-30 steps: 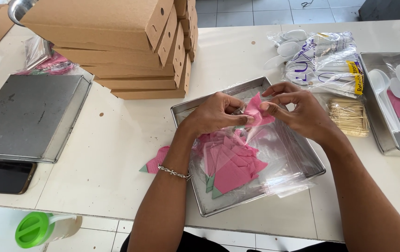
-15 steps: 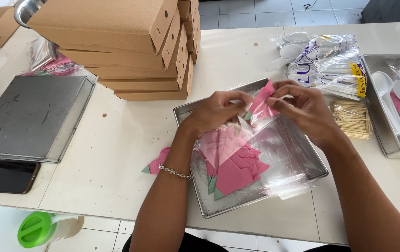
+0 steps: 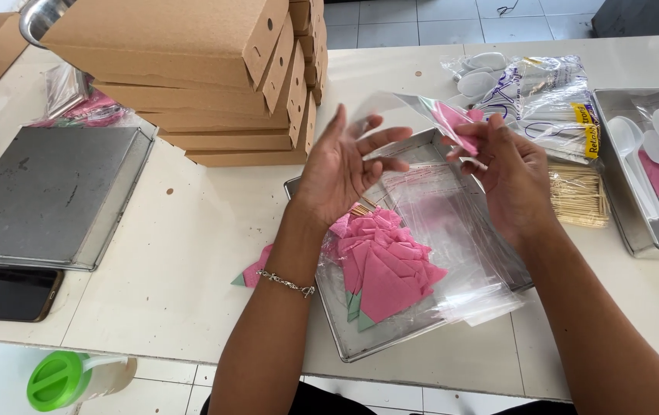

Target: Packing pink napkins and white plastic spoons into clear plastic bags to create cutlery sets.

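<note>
My right hand (image 3: 507, 175) pinches a small clear plastic bag (image 3: 410, 107) with a pink folded napkin (image 3: 452, 123) inside, held up above the metal tray (image 3: 335, 323). Facing it, my left hand (image 3: 347, 165) has its fingers spread and grips nothing, with the fingertips just under the bag's loose end. A pile of pink folded napkins (image 3: 385, 263) lies in the tray below, beside a stack of empty clear bags (image 3: 452, 230). One more pink napkin (image 3: 255, 272) lies on the table under my left forearm.
Stacked cardboard boxes (image 3: 191, 84) stand at the back left. An upturned metal tray (image 3: 45, 192), a phone (image 3: 6, 292) and a green-capped bottle (image 3: 68, 376) are at left. Toothpicks (image 3: 575, 196), bagged plastic spoons (image 3: 544, 92) and a second tray (image 3: 625, 230) with white spoons (image 3: 629, 142) are at right.
Both hands rose from the tray. The pink napkin now sits in the clear bag in my right hand, and my left hand has let go and spread its fingers.
</note>
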